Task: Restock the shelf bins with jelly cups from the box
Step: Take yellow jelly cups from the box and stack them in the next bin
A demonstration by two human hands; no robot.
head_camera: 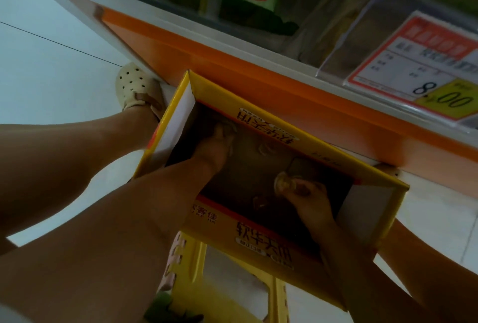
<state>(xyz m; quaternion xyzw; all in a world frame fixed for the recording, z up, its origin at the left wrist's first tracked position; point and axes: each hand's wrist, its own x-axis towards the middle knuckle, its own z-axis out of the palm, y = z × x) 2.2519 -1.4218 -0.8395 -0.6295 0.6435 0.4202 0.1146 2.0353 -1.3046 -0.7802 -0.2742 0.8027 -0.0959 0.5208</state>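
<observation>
1. One jelly cup (283,183) sat near the right side of the yellow box (258,240), pinched between the right hand's (309,200) thumb and fingertips.
2. The left hand (213,153) reached down into the far left corner, fingers bent over something pale. The dim light hid whether it gripped anything.
3. More loose cups (260,201) lay on the box floor between the hands.
4. The box rested on a yellow stool (190,268), its far side close against the orange shelf edge (258,69).
5. A price tag (419,69) hung far right, and a beige shoe (134,87) stood left.
</observation>
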